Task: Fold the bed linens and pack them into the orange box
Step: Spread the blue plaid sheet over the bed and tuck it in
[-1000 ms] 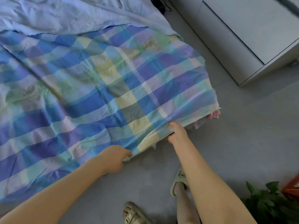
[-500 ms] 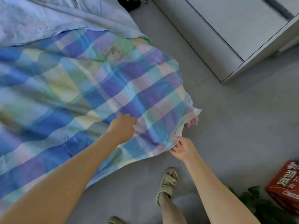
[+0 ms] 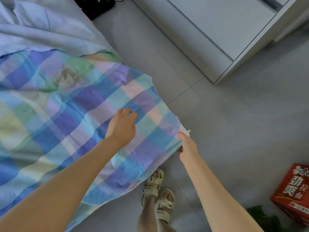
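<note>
Plaid cotton-like sheet (image 3: 75, 114): blue, purple, green and cream checks, soft, wrinkled, spread out, right edge draped toward grey tiled floor (image 3: 225, 131). Pinched at the sheet's right corner by right hand (image 3: 187, 144), thumb on top, fingers tucked under the hem, white scrap of cloth showing at the tip. Over the sheet, just left of that corner: left hand (image 3: 122, 126), fingers loosely curled, tips down at the cloth; can't tell whether gripping or only touching. Overlapping the sheet's top edge: pale blue linen (image 3: 50, 30), crumpled, unfolded. Well right of the sheet, lower, on the floor: box (image 3: 292, 193), orange-red cardboard, printed lettering, cut off by frame edge, nothing between it and the sheet but bare tiles. Further right of the sheet, bottom edge: green leaves (image 3: 267, 221). Just below the sheet's corner: feet in beige strapped sandals (image 3: 155, 183). Up and right of the sheet: white cabinet (image 3: 217, 30), flat smooth panels. Beyond the sheet's top: black item (image 3: 100, 4) with cable, unclear what.
</note>
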